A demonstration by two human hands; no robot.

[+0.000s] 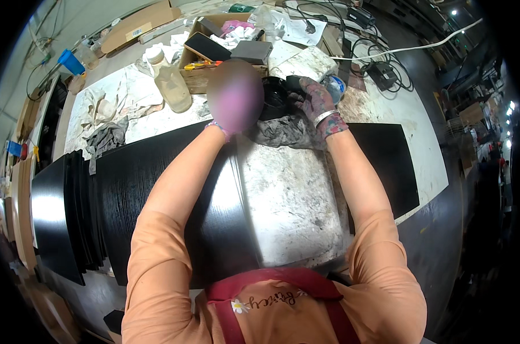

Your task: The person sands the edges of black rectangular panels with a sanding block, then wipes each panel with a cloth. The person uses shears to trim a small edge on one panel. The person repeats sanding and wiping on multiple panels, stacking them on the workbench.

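My right hand, in a dark patterned glove with a white band at the wrist, has its fingers closed on a small black block, perhaps a sponge. That block is at the right rim of a black container with a dark, glossy inside. Left of the container is my left hand in a pinkish glove; a blurred patch hides its fingers and anything in them. A crumpled grey-black rag lies just in front of the container, below both hands.
Black panels lie left of a stained pale block, with a stack of panels farther left. Another black panel is right. Behind stand a plastic bottle, a wooden box holding a phone, and cables.
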